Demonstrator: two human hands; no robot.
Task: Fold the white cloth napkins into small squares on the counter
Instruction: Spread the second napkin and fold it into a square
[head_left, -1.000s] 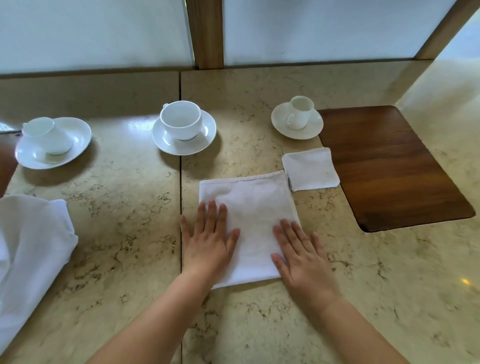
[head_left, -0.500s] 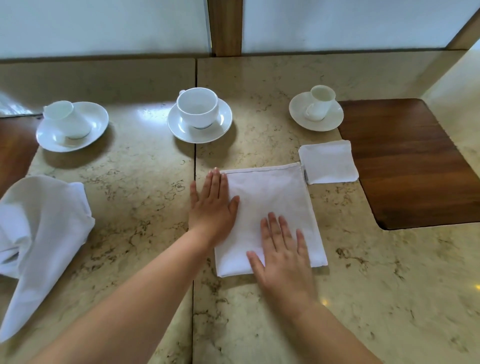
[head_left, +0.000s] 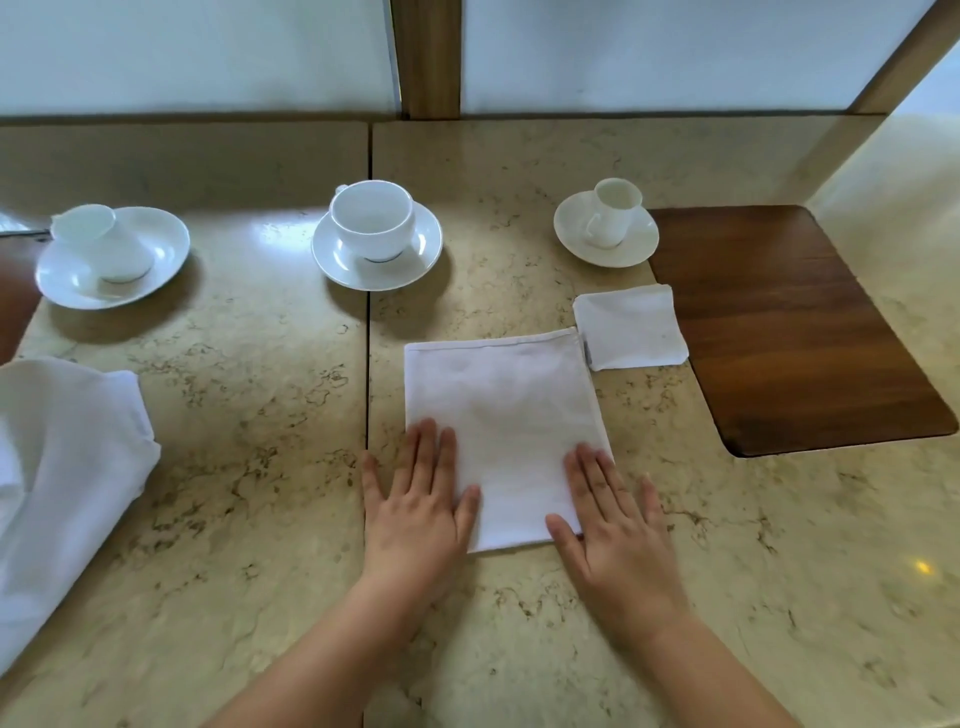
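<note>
Head view: straight, flat fingers of the left hand are laid on the near left corner of a half-folded napkin, and those of the right hand are laid flat over its near right corner; nothing is gripped or pinched by either hand. The napkin is pressed against the marble counter as a rectangle, so one or two more folds are judged to be needed before a small square is reached. Just beyond its far right corner, one finished square napkin is seen, overlapping the edge of a wooden inlay. At the far left a loose heap of white cloth is left unfolded; how many napkins it holds cannot be told. Three cups on saucers are lined up behind. Roughly one napkin is done, one is midway, more are waiting.
</note>
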